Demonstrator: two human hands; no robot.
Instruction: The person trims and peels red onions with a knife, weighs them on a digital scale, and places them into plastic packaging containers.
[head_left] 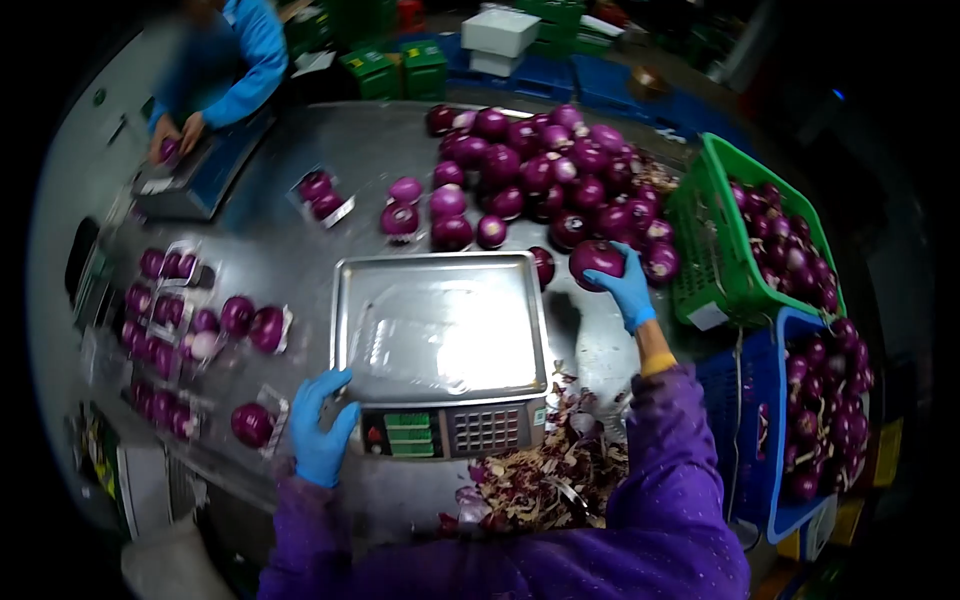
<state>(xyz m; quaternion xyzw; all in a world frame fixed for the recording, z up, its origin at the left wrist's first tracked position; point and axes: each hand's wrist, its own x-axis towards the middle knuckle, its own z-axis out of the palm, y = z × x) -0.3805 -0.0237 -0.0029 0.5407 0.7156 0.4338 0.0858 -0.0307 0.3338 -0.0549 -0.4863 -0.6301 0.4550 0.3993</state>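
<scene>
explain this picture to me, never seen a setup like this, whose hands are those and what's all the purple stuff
No robot here: one person wears a camera on their head, looking forward and down at their own blue-gloved hands. The right hand holds a red onion. The left hand, fingers spread, is at the near left corner of a scale. On the metal table are a pile of onions, more onions in small trays at left, and loose skins. Crates of onions, green and blue, stand at right. A co-worker is at far left.

Seemingly room above pan (pixel 440 300), onions (pixel 520 165) beyond
</scene>
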